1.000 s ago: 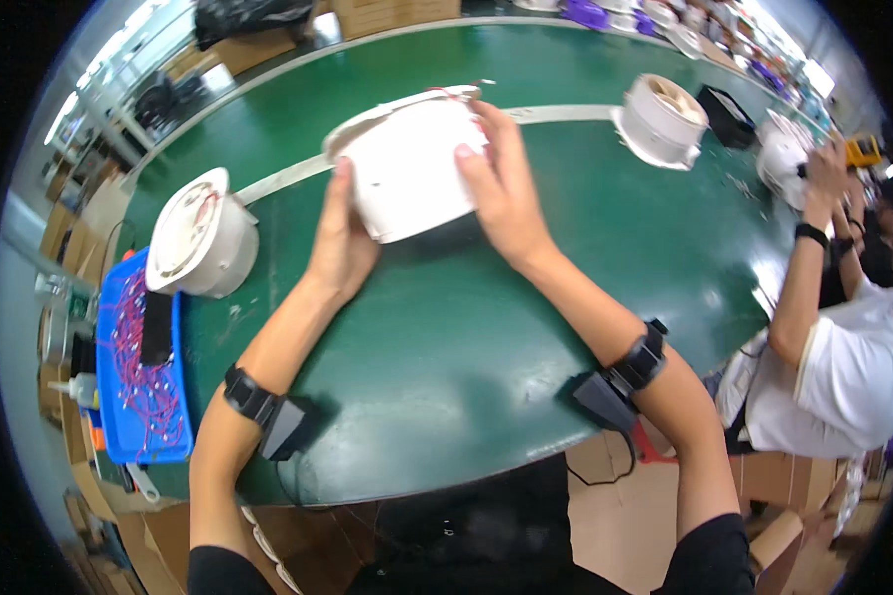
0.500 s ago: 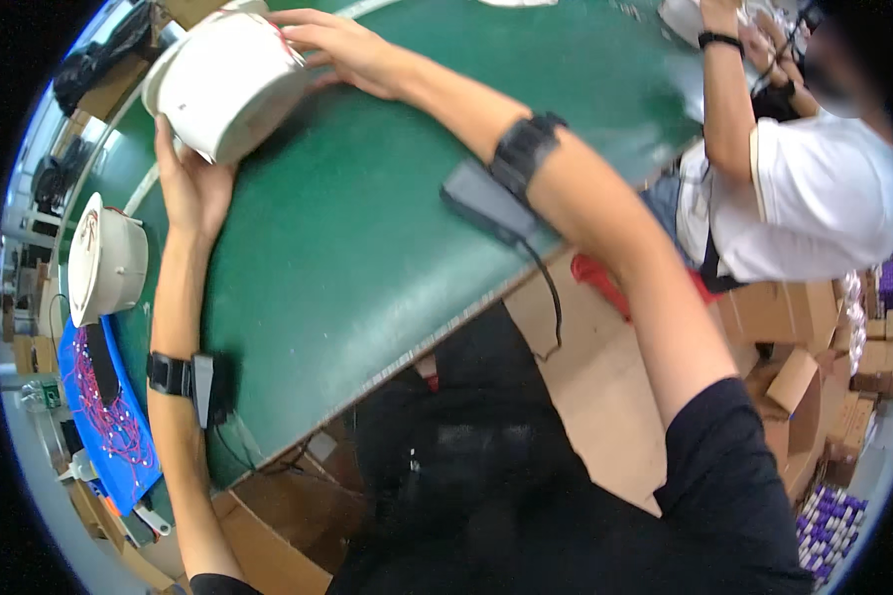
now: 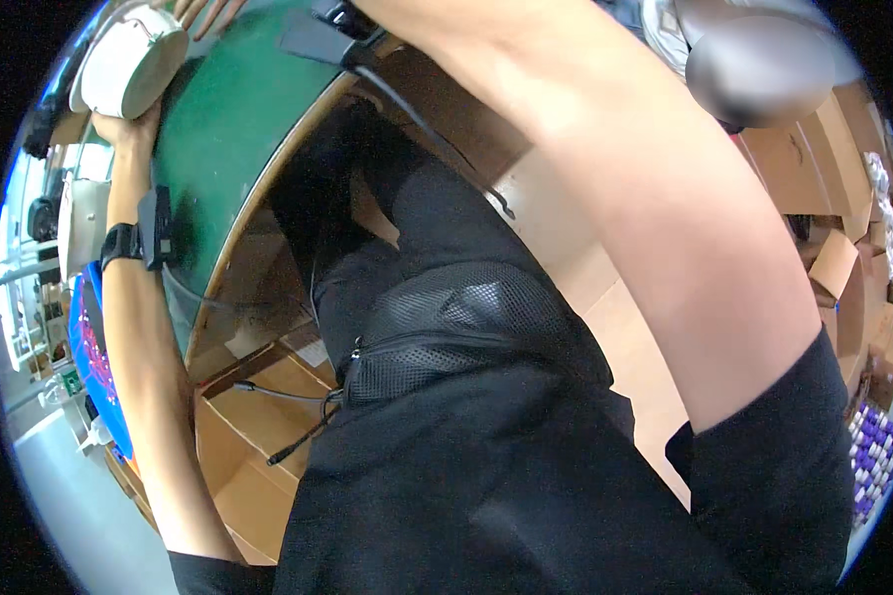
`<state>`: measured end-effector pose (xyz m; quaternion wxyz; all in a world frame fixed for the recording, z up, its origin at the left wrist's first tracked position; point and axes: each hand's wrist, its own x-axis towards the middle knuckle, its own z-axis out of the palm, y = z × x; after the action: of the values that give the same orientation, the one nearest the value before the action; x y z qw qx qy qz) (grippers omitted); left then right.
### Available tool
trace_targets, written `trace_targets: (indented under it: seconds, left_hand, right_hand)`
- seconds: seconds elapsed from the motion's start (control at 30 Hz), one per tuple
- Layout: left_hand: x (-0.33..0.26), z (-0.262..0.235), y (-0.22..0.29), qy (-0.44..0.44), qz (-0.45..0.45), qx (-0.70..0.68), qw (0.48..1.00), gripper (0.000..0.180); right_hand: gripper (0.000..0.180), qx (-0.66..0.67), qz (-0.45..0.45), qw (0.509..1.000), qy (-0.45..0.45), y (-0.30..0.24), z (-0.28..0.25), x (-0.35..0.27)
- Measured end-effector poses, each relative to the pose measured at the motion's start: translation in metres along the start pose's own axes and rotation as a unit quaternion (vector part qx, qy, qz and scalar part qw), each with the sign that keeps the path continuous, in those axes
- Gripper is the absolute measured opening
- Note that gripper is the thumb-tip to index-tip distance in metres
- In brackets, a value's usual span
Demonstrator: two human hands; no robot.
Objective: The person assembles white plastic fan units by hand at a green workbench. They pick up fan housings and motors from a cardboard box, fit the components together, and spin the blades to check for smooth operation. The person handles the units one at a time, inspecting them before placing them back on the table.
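Observation:
A white round drum-shaped housing [image 3: 134, 67] with a wider flange is at the upper left, tilted over the green table. My left hand [image 3: 129, 126] is closed around its lower side; the housing hides most of the fingers. Just right of the housing, at the top edge, the fingers of my right hand [image 3: 208, 14] are spread and hold nothing. The rest of that hand is cut off, and whether a fingertip touches the housing I cannot tell. A second white housing [image 3: 84, 226] stands left of my left forearm, which partly covers it.
The green table [image 3: 203, 149] ends in a curved edge before my legs. Beyond my left forearm lies a blue tray [image 3: 94, 372] with red wires. Cables hang near open cardboard boxes [image 3: 253, 436]. At the upper right is another person [image 3: 754, 64], beside more cartons [image 3: 804, 159].
The view has swung down toward my lap, so table and hands sit higher in it. My right hand's fingers have come off the housing's upper side and spread beside it.

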<state>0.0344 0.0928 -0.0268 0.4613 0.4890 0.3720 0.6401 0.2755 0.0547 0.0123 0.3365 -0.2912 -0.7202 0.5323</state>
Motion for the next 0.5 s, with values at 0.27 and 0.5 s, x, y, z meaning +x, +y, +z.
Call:
trace_targets:
  seconds: [0.27, 0.5]
  left_hand:
    - [0.005, 0.010, -0.020, -0.010, 0.060, 0.098, 0.993, 0.051]
    - [0.004, 0.017, -0.027, -0.004, 0.049, 0.199, 0.979, 0.052]
  right_hand:
    - [0.062, -0.148, -0.044, 0.985, 0.072, -0.033, -0.004, -0.058]
    - [0.062, -0.202, -0.064, 0.975, 0.074, -0.039, 0.005, -0.065]
